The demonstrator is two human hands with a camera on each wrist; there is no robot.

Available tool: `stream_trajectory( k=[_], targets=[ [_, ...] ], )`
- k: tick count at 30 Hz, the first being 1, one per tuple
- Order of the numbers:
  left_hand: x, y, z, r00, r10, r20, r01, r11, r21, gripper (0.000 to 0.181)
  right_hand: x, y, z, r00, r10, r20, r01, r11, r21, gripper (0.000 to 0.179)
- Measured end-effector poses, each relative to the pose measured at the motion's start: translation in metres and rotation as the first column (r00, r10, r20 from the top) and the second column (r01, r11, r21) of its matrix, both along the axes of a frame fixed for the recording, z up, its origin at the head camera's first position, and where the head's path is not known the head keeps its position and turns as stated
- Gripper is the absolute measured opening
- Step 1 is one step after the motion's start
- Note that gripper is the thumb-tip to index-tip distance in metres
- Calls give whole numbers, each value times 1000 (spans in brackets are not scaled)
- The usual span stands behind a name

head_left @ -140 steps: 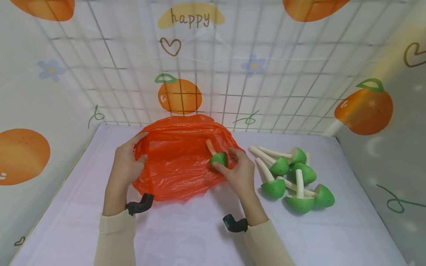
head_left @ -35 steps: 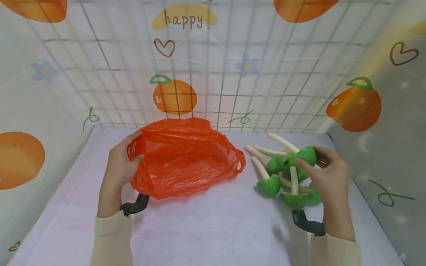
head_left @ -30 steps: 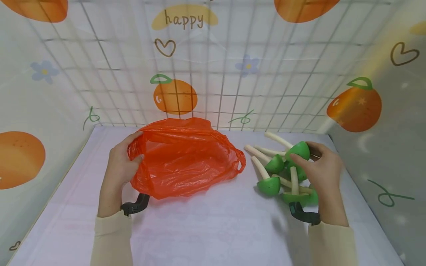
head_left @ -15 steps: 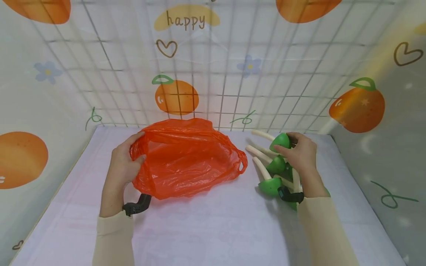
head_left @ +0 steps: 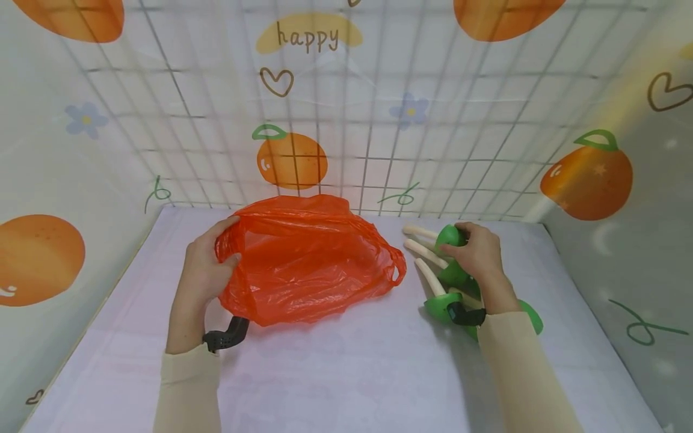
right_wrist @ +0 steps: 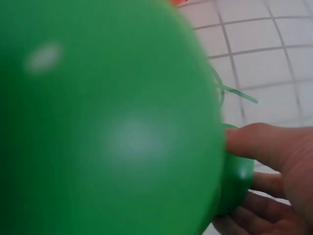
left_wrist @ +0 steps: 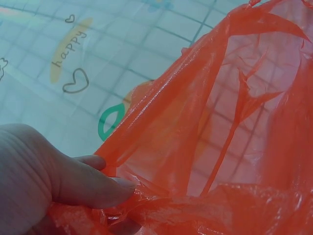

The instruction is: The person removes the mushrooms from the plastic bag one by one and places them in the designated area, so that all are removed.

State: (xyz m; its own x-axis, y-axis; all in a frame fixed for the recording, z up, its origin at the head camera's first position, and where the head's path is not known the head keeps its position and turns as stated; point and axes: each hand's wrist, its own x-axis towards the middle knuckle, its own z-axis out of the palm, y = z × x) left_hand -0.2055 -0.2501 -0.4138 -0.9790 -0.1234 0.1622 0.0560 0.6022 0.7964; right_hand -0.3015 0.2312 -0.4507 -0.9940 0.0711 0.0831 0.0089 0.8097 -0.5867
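Note:
My left hand grips the left edge of a red plastic bag, thumb inside its mouth and fingers outside. The bag's mouth faces me, and its right handle loop hangs loose. In the left wrist view, thin plastic is bunched under the thumb. My right hand pinches the green cap of a toy mushroom, its pale stem pointing left, at the back of a mushroom pile. The right wrist view shows that held cap, partly hidden by a larger-looking green cap close to the camera.
Several more green-capped mushrooms lie heaped under and around my right forearm, partly hidden by it. A pale tablecloth covers the table. A printed cloth over a wire grid stands behind, with similar side walls.
My right hand went from the bag's mouth, where it held a mushroom, to the pile. Holding a mushroom there, it then moved left and lower. My left hand kept its grip on the bag.

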Motion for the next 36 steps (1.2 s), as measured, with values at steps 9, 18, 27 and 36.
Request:
stream_trajectory(
  k=[9, 18, 27, 36],
  targets=[
    [0, 1, 1, 1000, 5, 2, -5, 1000, -2, 71, -1, -1, 3, 999, 9, 43, -10, 1000, 15, 71],
    [0, 0, -1, 1000, 10, 0, -10, 1000, 2, 71, 1, -2, 4, 999, 6, 40, -7, 1000, 16, 74],
    [1, 0, 0, 1000, 12, 2, -12, 1000, 2, 70, 2, 0, 2, 1000, 4, 29, -4, 1000, 19, 76],
    [1, 0, -1, 1000, 6, -13, -6, 1000, -4, 64, 6, 1, 2, 1000, 25, -13, -25, 999, 33, 76]
  ],
)
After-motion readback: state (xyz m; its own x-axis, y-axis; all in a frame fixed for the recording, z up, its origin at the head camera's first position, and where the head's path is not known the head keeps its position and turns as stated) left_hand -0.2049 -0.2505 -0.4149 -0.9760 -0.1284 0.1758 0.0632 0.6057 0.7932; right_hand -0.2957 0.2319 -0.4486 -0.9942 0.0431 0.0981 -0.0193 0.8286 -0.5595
